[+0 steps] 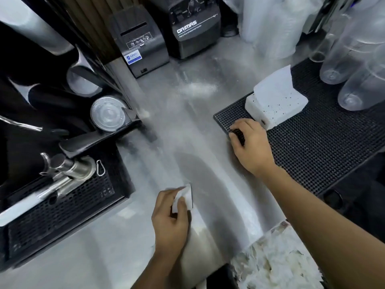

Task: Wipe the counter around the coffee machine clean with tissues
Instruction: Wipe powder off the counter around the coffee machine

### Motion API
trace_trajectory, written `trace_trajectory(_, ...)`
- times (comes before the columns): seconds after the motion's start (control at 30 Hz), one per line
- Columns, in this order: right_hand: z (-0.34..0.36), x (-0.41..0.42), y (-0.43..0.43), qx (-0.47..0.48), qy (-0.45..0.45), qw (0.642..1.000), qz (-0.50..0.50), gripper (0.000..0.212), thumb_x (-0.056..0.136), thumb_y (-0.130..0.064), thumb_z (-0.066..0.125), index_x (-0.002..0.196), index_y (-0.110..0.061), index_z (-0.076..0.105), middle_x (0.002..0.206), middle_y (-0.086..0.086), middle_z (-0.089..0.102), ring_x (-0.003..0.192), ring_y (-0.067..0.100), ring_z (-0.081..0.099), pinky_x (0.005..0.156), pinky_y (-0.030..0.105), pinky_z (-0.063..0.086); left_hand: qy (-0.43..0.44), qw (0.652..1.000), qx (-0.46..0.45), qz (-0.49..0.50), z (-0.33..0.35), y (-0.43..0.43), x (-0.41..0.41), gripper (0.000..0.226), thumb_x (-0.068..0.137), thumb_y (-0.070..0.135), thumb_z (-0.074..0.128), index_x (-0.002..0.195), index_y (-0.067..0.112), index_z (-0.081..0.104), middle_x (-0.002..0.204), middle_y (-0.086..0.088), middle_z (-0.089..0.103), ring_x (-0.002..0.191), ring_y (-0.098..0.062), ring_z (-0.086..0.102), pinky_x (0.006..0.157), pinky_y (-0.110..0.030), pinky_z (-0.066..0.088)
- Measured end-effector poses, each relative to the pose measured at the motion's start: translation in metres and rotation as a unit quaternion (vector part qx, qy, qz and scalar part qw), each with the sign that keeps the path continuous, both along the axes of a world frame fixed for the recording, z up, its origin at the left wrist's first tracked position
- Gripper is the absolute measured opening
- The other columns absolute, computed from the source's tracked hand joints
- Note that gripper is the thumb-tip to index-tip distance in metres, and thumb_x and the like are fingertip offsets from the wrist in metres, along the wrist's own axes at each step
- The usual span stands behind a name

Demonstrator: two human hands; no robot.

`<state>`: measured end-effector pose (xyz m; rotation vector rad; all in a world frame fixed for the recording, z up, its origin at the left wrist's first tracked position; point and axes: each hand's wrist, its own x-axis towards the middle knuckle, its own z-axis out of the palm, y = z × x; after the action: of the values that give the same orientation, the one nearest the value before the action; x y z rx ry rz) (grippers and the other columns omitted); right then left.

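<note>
The steel counter (pixel 187 126) runs up the middle, with a dusty white patch (pixel 198 88) toward the back. The coffee machine (pixel 41 101) fills the left side, its black drip tray (pixel 62 205) low left. My left hand (pixel 170 217) grips a folded white tissue (pixel 184 198) just above the counter near the front. My right hand (pixel 250 144) curls its fingers round the near left corner of the black rubber bar mat (pixel 312 147). A white tissue pack (pixel 275 101) speckled with dark spots sits on that mat.
A black ticket printer (pixel 139 44) and a blender base (pixel 195 28) stand at the back. Clear plastic cup stacks (pixel 354 69) lie on the mat at right. A clear lid (pixel 108 113) sits by the machine. A bin of crumpled tissues (pixel 277 263) is at the front right.
</note>
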<state>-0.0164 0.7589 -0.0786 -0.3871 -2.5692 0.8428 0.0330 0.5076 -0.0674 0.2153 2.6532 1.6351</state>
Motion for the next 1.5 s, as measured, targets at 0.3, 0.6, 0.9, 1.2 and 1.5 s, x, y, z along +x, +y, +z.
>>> trace_trajectory(0.3,-0.011,-0.044,0.003,-0.019,-0.027,0.993,-0.11,0.023,0.093,-0.022,0.059,0.111,-0.01,0.064,0.116,0.006,0.061,0.11,0.027,0.051,0.102,0.035,0.029,0.058,0.998,-0.029,0.002,-0.007,0.005,-0.005,0.03,0.085,0.009,0.055,0.1,0.027,0.073,0.103,0.004,0.067,0.105,-0.016,0.063,0.084,-0.019,0.048)
trace_trajectory(0.6,-0.008,-0.043,-0.001,0.033,-0.097,0.988,-0.118,0.026,0.088,-0.025,0.065,0.112,-0.015,0.064,0.123,0.001,0.057,0.116,0.022,0.044,0.106,0.044,0.03,0.068,0.997,0.004,0.046,0.001,0.065,-0.18,0.032,0.087,0.002,0.056,0.096,0.028,0.072,0.097,0.005,0.06,0.089,-0.008,0.059,0.081,-0.016,0.045)
trace_trajectory(0.9,-0.007,-0.047,-0.001,0.049,-0.11,0.985,-0.126,0.032,0.086,-0.038,0.049,0.111,-0.021,0.062,0.119,-0.005,0.056,0.114,0.018,0.043,0.102,0.041,0.031,0.091,0.979,-0.165,0.074,-0.019,0.117,-0.353,0.029,0.084,-0.002,0.051,0.101,0.008,0.073,0.107,-0.011,0.059,0.094,-0.023,0.058,0.076,-0.006,0.031)
trace_trajectory(1.2,-0.008,-0.046,-0.001,0.04,-0.103,0.986,-0.126,0.031,0.086,-0.038,0.052,0.111,-0.023,0.062,0.12,-0.006,0.056,0.115,0.017,0.045,0.103,0.039,0.028,0.087,0.957,-0.277,0.022,-0.01,0.129,-0.354,0.03,0.089,0.001,0.054,0.114,0.008,0.07,0.118,-0.016,0.061,0.105,-0.035,0.057,0.089,-0.032,0.043)
trace_trajectory(1.5,-0.012,-0.045,0.0,0.021,-0.075,0.99,-0.122,0.028,0.085,-0.037,0.055,0.11,-0.025,0.063,0.118,-0.009,0.056,0.115,0.014,0.044,0.104,0.032,0.025,0.12,0.961,-0.247,-0.022,-0.018,0.121,-0.313,0.037,0.077,-0.011,0.052,0.102,0.007,0.073,0.108,-0.015,0.065,0.099,-0.032,0.06,0.086,-0.027,0.042)
